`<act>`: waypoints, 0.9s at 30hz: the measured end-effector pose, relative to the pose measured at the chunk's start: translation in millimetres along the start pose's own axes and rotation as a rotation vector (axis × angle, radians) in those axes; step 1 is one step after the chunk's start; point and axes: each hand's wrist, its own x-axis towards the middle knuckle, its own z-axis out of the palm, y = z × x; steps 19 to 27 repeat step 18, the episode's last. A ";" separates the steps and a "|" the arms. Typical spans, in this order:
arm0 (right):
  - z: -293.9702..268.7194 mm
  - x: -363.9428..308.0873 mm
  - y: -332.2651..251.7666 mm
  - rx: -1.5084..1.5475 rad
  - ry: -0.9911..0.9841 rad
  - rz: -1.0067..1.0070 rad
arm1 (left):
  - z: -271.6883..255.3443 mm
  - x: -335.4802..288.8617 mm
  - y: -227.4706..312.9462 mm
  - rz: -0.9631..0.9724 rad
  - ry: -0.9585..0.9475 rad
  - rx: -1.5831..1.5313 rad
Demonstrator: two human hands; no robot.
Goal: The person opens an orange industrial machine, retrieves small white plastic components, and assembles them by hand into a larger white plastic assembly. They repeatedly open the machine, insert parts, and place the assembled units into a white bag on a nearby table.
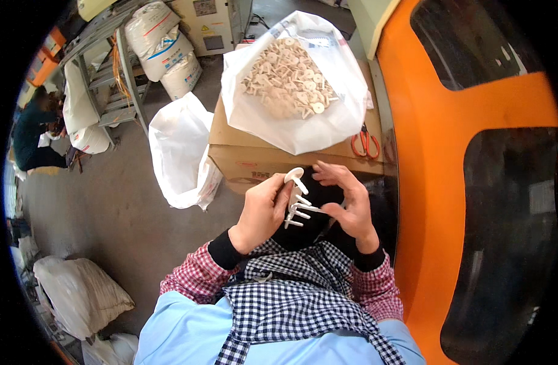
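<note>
My left hand [260, 208] pinches a white plastic moulded piece [295, 207] between thumb and fingers. The piece has a round disc at its top and several thin pegs sticking out to the right. A thin white stem runs from it toward my right hand [350, 204] and reaches the thumb tip. Fingers and thumb of that hand are spread apart, and it does not grip the piece. Just beyond my hands, an open white bag [230, 118] full of small white disc-headed plastic parts [288, 76] sits on a cardboard box [254, 159].
Red-handled scissors [365, 145] lie on the box at the right. A second white bag [180, 152] stands open left of the box. An orange machine [425, 201] with dark windows rises close at right. Stacked sacks [160, 45], a metal step stand [117, 115] and a person [35, 131] are farther left.
</note>
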 end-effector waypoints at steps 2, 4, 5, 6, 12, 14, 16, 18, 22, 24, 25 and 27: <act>4.0 4.1 -6.1 -0.143 -0.097 -0.052 | 2.0 -5.4 10.0 0.126 -0.025 0.102; 7.8 4.2 -11.4 -0.163 -0.095 -0.068 | 1.9 -8.4 15.5 0.155 -0.042 0.132; 8.2 5.6 -12.4 -0.163 -0.093 -0.108 | 1.9 -9.2 16.7 0.154 -0.051 0.138; 8.5 4.5 -13.8 -0.189 -0.087 -0.106 | 4.2 -8.9 17.1 0.209 -0.023 0.148; 2.6 -3.8 -15.7 -0.190 -0.098 -0.057 | 10.1 -15.0 18.1 0.242 -0.041 0.182; -1.1 -5.3 -15.8 -0.140 -0.129 -0.009 | 11.2 -14.5 17.6 0.271 -0.015 0.194; 2.1 -5.5 -12.6 0.009 -0.127 0.007 | 10.8 -13.1 16.2 0.279 -0.012 0.185; 1.9 -5.8 -9.6 0.107 -0.143 0.037 | 7.5 -9.4 13.3 0.273 -0.041 0.157; 1.9 -5.8 -9.6 0.107 -0.143 0.037 | 7.5 -9.4 13.3 0.273 -0.041 0.157; 1.9 -5.8 -9.6 0.107 -0.143 0.037 | 7.5 -9.4 13.3 0.273 -0.041 0.157; 1.9 -5.8 -9.6 0.107 -0.143 0.037 | 7.5 -9.4 13.3 0.273 -0.041 0.157; 1.9 -5.8 -9.6 0.107 -0.143 0.037 | 7.5 -9.4 13.3 0.273 -0.041 0.157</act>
